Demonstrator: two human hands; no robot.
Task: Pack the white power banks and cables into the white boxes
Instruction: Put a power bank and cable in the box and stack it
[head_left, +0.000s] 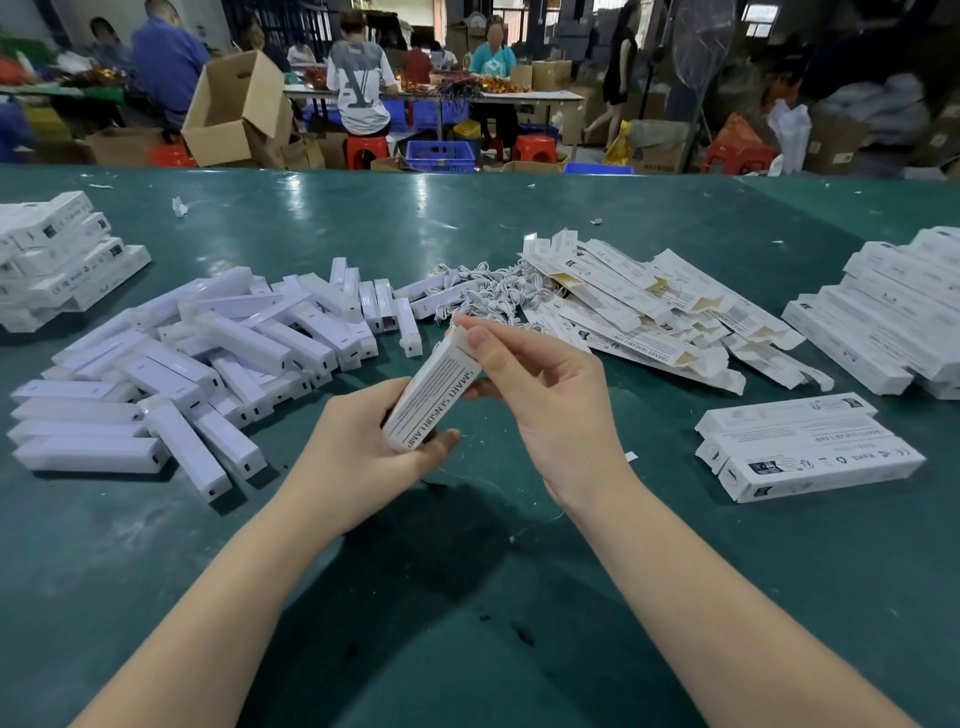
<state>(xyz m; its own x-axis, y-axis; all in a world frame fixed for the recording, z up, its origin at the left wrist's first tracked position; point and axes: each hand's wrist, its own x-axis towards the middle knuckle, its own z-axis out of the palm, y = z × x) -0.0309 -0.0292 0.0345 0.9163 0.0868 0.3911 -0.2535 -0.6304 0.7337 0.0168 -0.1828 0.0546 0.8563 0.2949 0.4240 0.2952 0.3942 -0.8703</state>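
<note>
Plainly, both hands grip a white box (434, 395) (black lettering).

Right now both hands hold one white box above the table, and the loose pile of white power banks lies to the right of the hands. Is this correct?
Not quite. In the head view the left hand and right hand do hold one white box above the table, but the pile of white power banks lies to the left of the hands.
</note>
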